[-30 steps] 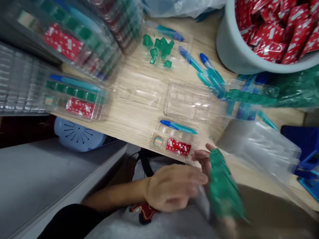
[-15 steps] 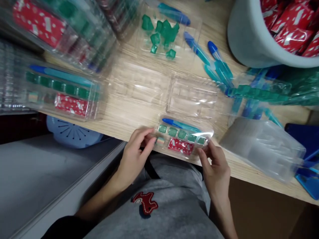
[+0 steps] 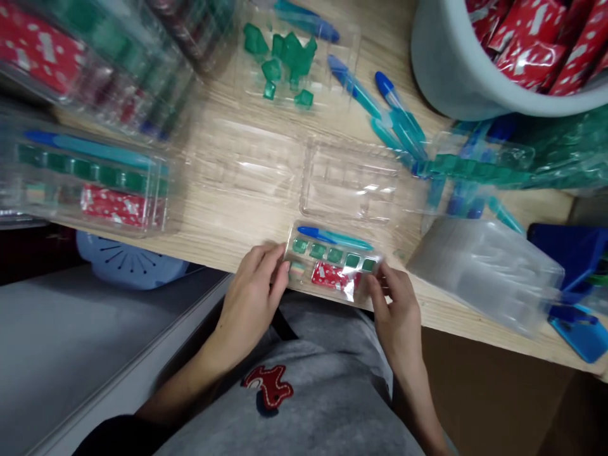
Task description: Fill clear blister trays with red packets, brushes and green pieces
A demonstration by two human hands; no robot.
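Observation:
A clear plastic blister tray (image 3: pixel 332 261) lies at the near edge of the wooden table (image 3: pixel 228 221). It holds a blue pen, a row of green squares, a red packet and a small striped eraser. My left hand (image 3: pixel 254 297) grips the tray's left end, with fingers curled on the rim. My right hand (image 3: pixel 394 310) pinches its right end. Two empty clear trays (image 3: pixel 351 180) lie just behind it.
A filled tray (image 3: pixel 90 177) sits at the left, with stacks of filled trays behind it. Loose green pieces (image 3: pixel 285 63) and blue pens (image 3: pixel 380 114) lie further back. A grey tub of red packets (image 3: pixel 475 69) stands far right, and a stack of empty trays (image 3: pixel 484 272) right.
A second ago the right hand held a strip of green squares below the table edge. The squares went into the tray, and both hands now hold the tray's ends.

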